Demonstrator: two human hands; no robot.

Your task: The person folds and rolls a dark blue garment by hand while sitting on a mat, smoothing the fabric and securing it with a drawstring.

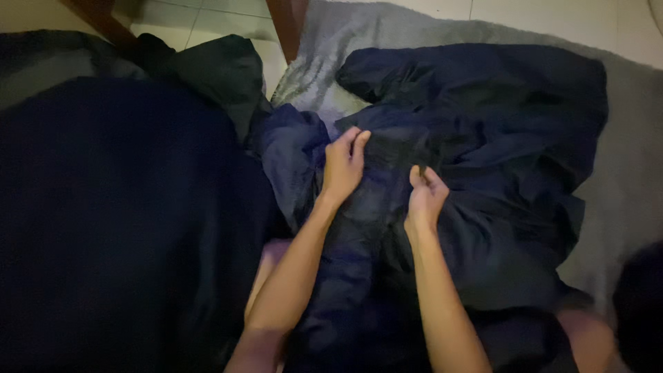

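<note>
Item: dark navy garment [483,138], crumpled, on a grey rug [621,173], with both our hands upon it.

We record the left hand [343,166] with fingers curled, pinching a fold of the fabric near the garment's middle; the right hand [425,197] sits just beside it, fingers bent and gripping the cloth likewise. The two hands are near one another but apart. The garment is thin, slightly shiny and heavily creased, spread across the rug and over our lap. A second dark cloth heap [117,207] lies to the left; pale floor tiles [207,21] show beyond.
</note>
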